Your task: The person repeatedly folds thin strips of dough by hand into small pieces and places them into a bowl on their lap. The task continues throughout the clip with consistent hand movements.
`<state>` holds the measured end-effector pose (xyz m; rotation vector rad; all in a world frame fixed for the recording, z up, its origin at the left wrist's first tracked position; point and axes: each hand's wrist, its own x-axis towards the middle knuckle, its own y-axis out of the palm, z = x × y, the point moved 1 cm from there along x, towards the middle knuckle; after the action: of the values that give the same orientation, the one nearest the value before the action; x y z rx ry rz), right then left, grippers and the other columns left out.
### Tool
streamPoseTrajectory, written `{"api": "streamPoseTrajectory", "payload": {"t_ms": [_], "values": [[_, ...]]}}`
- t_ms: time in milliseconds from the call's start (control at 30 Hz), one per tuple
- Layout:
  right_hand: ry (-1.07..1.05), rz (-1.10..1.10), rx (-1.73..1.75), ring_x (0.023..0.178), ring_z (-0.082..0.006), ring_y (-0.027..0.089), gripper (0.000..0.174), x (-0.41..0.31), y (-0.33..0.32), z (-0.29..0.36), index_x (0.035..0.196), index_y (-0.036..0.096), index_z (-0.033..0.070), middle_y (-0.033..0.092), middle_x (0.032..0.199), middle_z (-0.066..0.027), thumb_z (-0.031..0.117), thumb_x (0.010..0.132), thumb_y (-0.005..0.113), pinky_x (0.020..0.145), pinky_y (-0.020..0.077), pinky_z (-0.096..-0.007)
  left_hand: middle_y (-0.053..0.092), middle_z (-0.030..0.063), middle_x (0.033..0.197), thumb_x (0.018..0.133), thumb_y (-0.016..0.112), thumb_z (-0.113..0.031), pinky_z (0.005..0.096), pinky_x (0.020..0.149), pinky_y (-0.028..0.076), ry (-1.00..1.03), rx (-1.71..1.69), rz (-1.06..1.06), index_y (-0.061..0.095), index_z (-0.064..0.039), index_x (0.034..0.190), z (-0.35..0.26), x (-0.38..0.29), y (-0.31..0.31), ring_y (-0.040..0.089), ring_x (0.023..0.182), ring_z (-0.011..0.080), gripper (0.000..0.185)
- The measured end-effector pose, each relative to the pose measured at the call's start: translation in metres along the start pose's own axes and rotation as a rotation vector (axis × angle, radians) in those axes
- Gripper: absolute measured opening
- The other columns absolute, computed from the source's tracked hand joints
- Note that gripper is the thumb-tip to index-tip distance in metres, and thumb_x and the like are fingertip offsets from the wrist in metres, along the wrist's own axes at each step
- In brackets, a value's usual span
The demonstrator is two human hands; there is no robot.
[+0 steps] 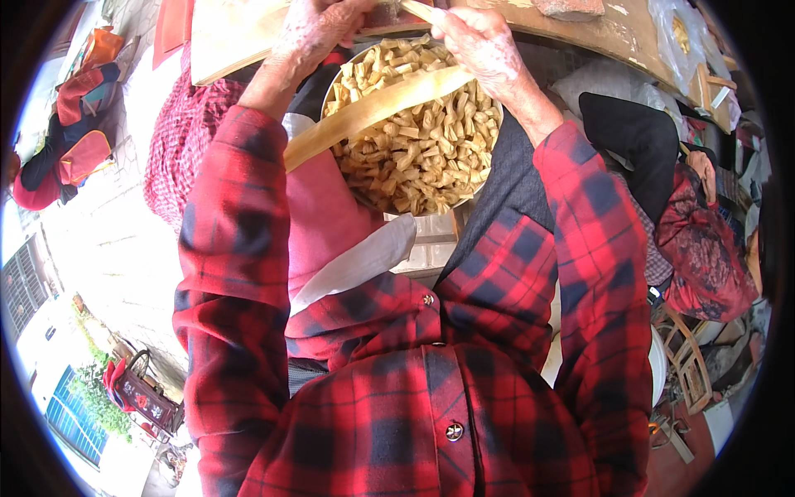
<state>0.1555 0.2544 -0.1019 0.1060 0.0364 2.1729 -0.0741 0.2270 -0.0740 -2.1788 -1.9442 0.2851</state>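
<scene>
At the top centre, my right hand [481, 46] is closed on a pale, yellowish folded strip, whose thin end points toward my left hand. A long, flat, yellowish strip [372, 112] hangs from beneath my right hand and slants down left over a round container. My left hand [326, 22] is at the top edge of the picture, its fingertips partly cut off, so what it holds cannot be made out. Between my knees, the round container [500, 124] is heaped with many small knotted yellowish pieces [428, 149].
A wooden table [615, 37] spans the top, with a brick piece [568, 7] and a plastic bag [680, 37] on it. A person [702, 242] sits close on the right; another [49, 161] is at far left. A wooden chair [686, 366] stands lower right.
</scene>
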Motion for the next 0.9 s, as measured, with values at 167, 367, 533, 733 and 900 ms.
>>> {"api": "streamPoseTrajectory", "payload": {"t_ms": [167, 367, 533, 733, 900], "values": [[0.148, -0.061, -0.078, 0.05, -0.0001, 0.037, 0.027, -0.059, 0.008, 0.013, 0.083, 0.061, 0.004, 0.041, 0.057, 0.0083, 0.028, 0.094, 0.055, 0.044, 0.0287, -0.0174, 0.053, -0.0009, 0.066, 0.092, 0.055, -0.027, 0.0206, 0.056, 0.041, -0.123, 0.134, 0.015, 0.062, 0.004, 0.095, -0.004, -0.032, -0.007, 0.047, 0.058, 0.0066, 0.033], [0.239, 0.101, -0.024, 0.062, -0.006, 0.051, 0.025, -0.15, 0.057, 0.042, 0.083, 0.057, 0.002, 0.052, 0.068, 0.0022, 0.022, 0.096, 0.051, 0.055, 0.0408, -0.022, 0.057, -0.0014, 0.065, 0.089, 0.062, -0.024, 0.0239, 0.055, 0.041, -0.07, 0.04, 0.145, 0.067, 0.0, 0.094, -0.011, -0.066, 0.058, 0.048, 0.06, 0.0066, 0.026], [0.172, 0.185, -0.096, 0.052, -0.0237, 0.058, 0.01, -0.199, 0.093, 0.056, 0.088, 0.055, 0.001, 0.054, 0.061, -0.0152, 0.01, 0.091, 0.057, 0.047, 0.0409, -0.0345, 0.062, 0.0016, 0.077, 0.09, 0.062, -0.022, 0.0231, 0.064, 0.044, -0.212, 0.144, 0.343, 0.064, 0.002, 0.1, -0.011, -0.085, 0.106, 0.051, 0.071, 0.0057, 0.026], [0.025, 0.182, -0.079, 0.06, -0.0373, 0.06, 0.011, -0.202, 0.103, 0.051, 0.097, 0.058, 0.001, 0.057, 0.064, -0.0204, 0.007, 0.088, 0.058, 0.048, 0.0421, -0.0401, 0.065, 0.0165, 0.098, 0.085, 0.061, -0.013, 0.038, 0.083, 0.047, 0.056, 0.364, 0.364, 0.063, -0.002, 0.105, -0.01, -0.103, 0.127, 0.06, 0.092, 0.0308, 0.023], [0.085, 0.212, -0.083, 0.061, -0.0362, 0.061, 0.014, -0.206, 0.101, 0.053, 0.1, 0.058, 0.001, 0.058, 0.068, -0.02, 0.009, 0.088, 0.058, 0.05, 0.043, -0.0412, 0.062, 0.017, 0.107, 0.086, 0.06, -0.009, 0.0368, 0.086, 0.046, 0.12, 0.447, 0.283, 0.06, -0.001, 0.114, -0.035, -0.126, 0.097, 0.059, 0.099, 0.0318, 0.029]]}}
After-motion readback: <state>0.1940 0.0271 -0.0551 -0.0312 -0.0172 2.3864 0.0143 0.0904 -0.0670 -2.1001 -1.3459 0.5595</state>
